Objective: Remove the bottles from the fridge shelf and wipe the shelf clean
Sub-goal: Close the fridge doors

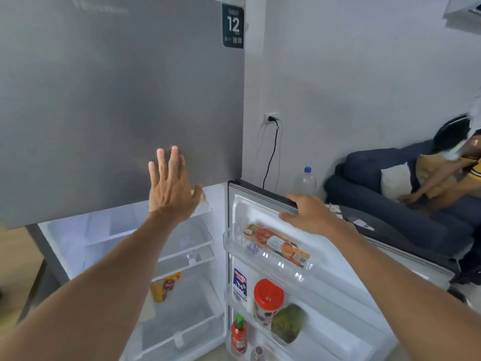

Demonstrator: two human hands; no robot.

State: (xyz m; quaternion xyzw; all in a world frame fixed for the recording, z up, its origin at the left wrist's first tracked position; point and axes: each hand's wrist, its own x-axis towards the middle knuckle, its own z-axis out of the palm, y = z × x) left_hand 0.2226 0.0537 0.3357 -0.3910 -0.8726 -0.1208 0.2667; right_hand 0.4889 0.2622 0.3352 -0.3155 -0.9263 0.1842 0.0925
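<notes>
Grey wall (351, 74) backs the open fridge. Left hand (170, 188), fingers spread, lies flat on the freezer door (104, 100), a yellow cloth (198, 195) seemingly under its thumb. Right hand (307, 212) wraps a clear bottle (304, 182) above the lower door's (263, 196) top edge. Shelves (187, 243) below the fingers look bare. I judge the bottle could slip or topple if set there.

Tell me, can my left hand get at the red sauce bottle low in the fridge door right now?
Probably yes. The left hand is empty and raised flat against the freezer door, and the lower fridge door stands open. The red sauce bottle stands exposed in a low door bin with nothing in front.
</notes>
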